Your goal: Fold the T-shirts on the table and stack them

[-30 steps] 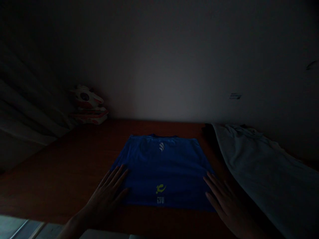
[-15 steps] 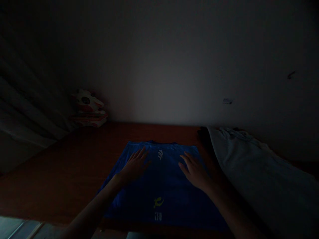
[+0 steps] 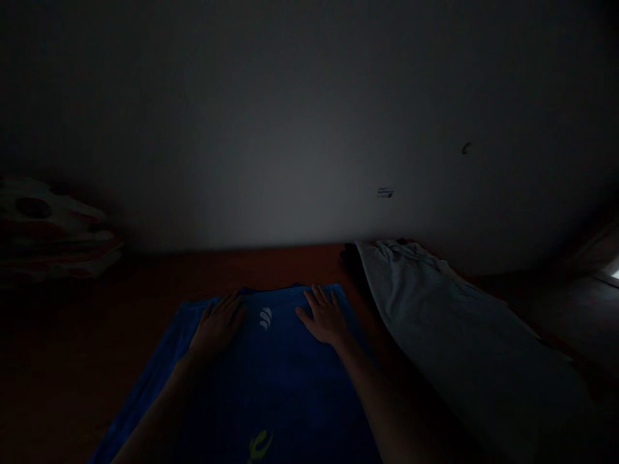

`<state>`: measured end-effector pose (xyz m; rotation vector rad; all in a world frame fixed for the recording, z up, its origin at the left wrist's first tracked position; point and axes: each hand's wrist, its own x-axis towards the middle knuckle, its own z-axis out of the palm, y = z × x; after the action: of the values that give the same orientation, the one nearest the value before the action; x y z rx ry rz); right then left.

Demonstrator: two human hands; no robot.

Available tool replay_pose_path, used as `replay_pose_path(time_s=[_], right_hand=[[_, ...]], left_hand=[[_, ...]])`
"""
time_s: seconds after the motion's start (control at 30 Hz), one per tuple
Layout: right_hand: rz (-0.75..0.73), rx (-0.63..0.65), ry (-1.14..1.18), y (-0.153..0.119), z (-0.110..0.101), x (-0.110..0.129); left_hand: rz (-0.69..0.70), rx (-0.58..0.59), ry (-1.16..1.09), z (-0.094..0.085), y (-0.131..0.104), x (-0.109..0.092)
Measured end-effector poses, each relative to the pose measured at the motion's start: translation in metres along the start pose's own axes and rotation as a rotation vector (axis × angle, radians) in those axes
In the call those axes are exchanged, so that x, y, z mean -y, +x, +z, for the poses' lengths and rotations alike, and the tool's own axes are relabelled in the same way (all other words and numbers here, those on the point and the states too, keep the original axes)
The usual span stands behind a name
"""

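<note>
The folded blue shirt (image 3: 271,374) is pressed flat on the bench (image 3: 97,335) by the left hand (image 3: 217,325) and right hand (image 3: 325,317), both spread open, nothing gripped. Uneven pressure could likely shift the folds askew.

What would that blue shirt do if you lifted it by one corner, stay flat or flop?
The blue shirt would probably flop and come unfolded: it is thin cloth lying flat on the wooden table. It looks light for its area. Pushed, it would likely bunch up, which may be why the left hand and right hand press flat on it.
</note>
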<state>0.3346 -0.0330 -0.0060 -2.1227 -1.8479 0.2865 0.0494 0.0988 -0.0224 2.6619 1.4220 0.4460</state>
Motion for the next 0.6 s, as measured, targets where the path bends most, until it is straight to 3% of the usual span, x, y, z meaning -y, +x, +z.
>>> replay_pose_path(time_s=[0.17, 0.6], right_hand=[[0.008, -0.028, 0.04, 0.0, -0.003, 0.001], [0.049, -0.065, 0.103, 0.003, -0.008, 0.005]], left_hand=[[-0.033, -0.188, -0.066, -0.002, 0.011, 0.017], [-0.055, -0.106, -0.038, -0.003, 0.012, 0.014]])
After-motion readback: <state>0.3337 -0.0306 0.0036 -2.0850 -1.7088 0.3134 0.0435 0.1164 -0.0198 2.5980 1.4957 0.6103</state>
